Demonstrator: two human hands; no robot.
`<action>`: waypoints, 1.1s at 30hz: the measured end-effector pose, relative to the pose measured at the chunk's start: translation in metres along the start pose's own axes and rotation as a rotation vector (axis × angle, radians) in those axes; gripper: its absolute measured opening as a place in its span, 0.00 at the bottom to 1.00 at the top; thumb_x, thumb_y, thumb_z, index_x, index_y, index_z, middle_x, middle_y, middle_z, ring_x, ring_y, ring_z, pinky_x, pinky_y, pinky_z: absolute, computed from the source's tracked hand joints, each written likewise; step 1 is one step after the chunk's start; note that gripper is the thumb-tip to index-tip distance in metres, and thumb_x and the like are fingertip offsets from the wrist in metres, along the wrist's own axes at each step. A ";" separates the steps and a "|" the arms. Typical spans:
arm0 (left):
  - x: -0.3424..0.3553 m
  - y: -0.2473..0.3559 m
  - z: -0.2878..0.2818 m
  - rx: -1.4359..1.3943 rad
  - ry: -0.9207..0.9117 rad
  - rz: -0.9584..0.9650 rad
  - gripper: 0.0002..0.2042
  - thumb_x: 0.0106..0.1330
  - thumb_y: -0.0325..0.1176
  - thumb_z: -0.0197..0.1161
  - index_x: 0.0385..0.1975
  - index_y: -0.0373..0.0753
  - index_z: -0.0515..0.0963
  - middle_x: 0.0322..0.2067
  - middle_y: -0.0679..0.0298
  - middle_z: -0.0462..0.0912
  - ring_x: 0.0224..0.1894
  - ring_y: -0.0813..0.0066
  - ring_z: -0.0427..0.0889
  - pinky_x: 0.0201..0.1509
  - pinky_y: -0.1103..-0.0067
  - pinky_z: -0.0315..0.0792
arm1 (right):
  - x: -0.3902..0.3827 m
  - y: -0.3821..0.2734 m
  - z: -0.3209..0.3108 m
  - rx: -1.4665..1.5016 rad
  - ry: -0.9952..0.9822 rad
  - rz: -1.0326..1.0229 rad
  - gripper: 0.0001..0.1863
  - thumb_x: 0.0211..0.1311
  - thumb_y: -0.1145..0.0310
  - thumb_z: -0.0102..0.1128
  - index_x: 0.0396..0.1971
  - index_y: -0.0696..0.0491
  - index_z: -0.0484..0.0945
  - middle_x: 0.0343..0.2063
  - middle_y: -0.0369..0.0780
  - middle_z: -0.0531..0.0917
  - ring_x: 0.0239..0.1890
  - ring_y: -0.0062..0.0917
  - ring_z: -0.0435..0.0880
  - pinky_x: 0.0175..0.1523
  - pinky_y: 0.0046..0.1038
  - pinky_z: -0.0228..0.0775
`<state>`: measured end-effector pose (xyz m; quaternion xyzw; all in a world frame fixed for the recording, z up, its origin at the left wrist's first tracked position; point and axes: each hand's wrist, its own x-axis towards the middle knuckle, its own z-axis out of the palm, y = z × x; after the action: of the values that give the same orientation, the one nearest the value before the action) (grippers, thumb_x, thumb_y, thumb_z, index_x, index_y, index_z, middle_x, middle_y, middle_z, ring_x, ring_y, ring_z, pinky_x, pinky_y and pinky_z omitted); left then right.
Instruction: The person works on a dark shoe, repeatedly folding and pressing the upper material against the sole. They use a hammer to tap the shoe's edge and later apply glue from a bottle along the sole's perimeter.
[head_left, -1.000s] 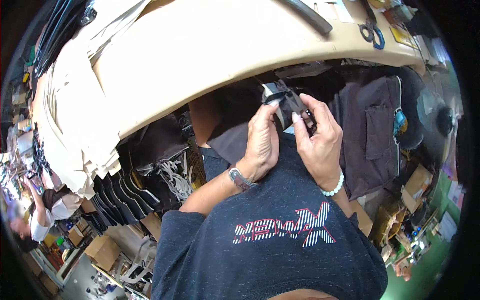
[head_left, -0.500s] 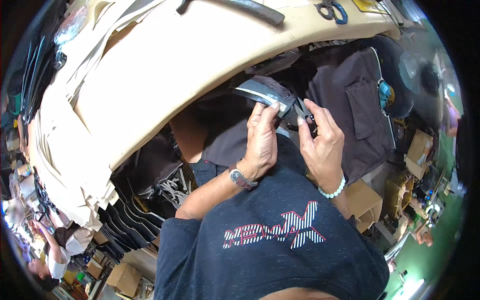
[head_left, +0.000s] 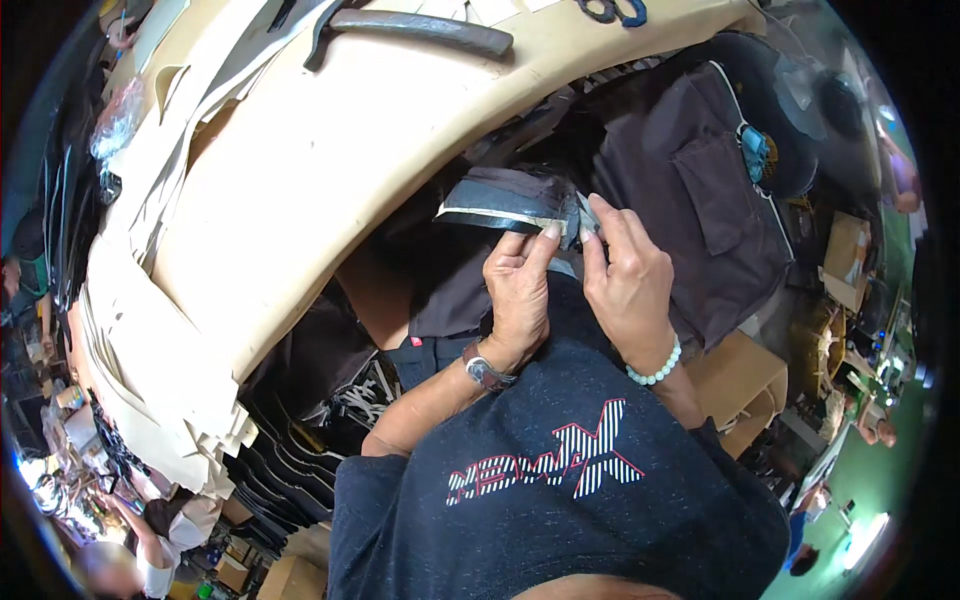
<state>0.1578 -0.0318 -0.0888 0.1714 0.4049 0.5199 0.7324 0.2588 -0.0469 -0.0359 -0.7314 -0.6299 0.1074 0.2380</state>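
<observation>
- The person stands at a long tan workbench (head_left: pixel 330 170) and holds a small dark fabric piece with a pale strip along its lower edge (head_left: pixel 510 198) up in front of the chest, just below the bench edge.
- The left hand (head_left: pixel 520 290) is curled, palm toward the body, with its fingers (head_left: pixel 545 240) reaching up to the right end of the fabric piece; the fingertips press against the pale edge, closed on it.
- A dark-banded wristwatch (head_left: pixel 486 368) sits on the left wrist.
- The right hand (head_left: pixel 630 280) stands just beside the left one, the two nearly touching; its fingers (head_left: pixel 600 215) pinch the same right end of the piece, closed on the cloth rather than spread.
- A bracelet of pale round beads (head_left: pixel 655 370) circles the right wrist.
- The fabric piece runs out to the left from the two hands, slightly tilted, and hangs free in the air; I cannot tell whether its far end touches anything.
- Right of the hands lies a large dark brown garment with a flap pocket (head_left: pixel 700 190), draped over a heap, with a small teal object (head_left: pixel 755 150) near its upper right.
- On the bench top lies a long dark bar-shaped tool (head_left: pixel 420 28), and at its far edge the blue handles of a pair of scissors (head_left: pixel 612 10) show.
- Stacks of cream-coloured cut sheets (head_left: pixel 150 330) hang off the bench on the left, with dark cut pieces (head_left: pixel 270 480) stacked below them.
</observation>
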 end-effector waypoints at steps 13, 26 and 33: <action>0.019 0.012 0.012 -0.077 0.010 0.005 0.08 0.63 0.28 0.58 0.40 0.35 0.76 0.37 0.66 0.80 0.37 0.84 0.76 0.44 0.85 0.70 | 0.023 0.001 0.018 0.059 0.109 -0.068 0.13 0.55 0.76 0.54 0.42 0.58 0.74 0.30 0.43 0.78 0.26 0.37 0.80 0.27 0.33 0.72; 0.015 0.059 -0.019 -0.128 -0.107 -0.062 0.11 0.62 0.30 0.56 0.43 0.37 0.74 0.41 0.67 0.78 0.43 0.79 0.75 0.47 0.81 0.67 | 0.085 0.012 -0.029 0.205 0.333 -0.051 0.12 0.58 0.74 0.54 0.41 0.62 0.75 0.35 0.49 0.81 0.37 0.44 0.80 0.41 0.34 0.71; -0.018 0.130 -0.017 0.385 -0.267 -0.088 0.14 0.54 0.24 0.66 0.42 0.31 0.75 0.34 0.67 0.80 0.39 0.84 0.76 0.47 0.83 0.70 | 0.225 0.043 0.045 -0.309 0.366 -0.284 0.17 0.56 0.56 0.57 0.36 0.56 0.77 0.36 0.48 0.79 0.40 0.42 0.77 0.45 0.39 0.68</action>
<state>0.0615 0.0010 -0.0042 0.3574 0.4034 0.3733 0.7551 0.3169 0.1776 -0.0637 -0.6708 -0.6814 -0.1584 0.2462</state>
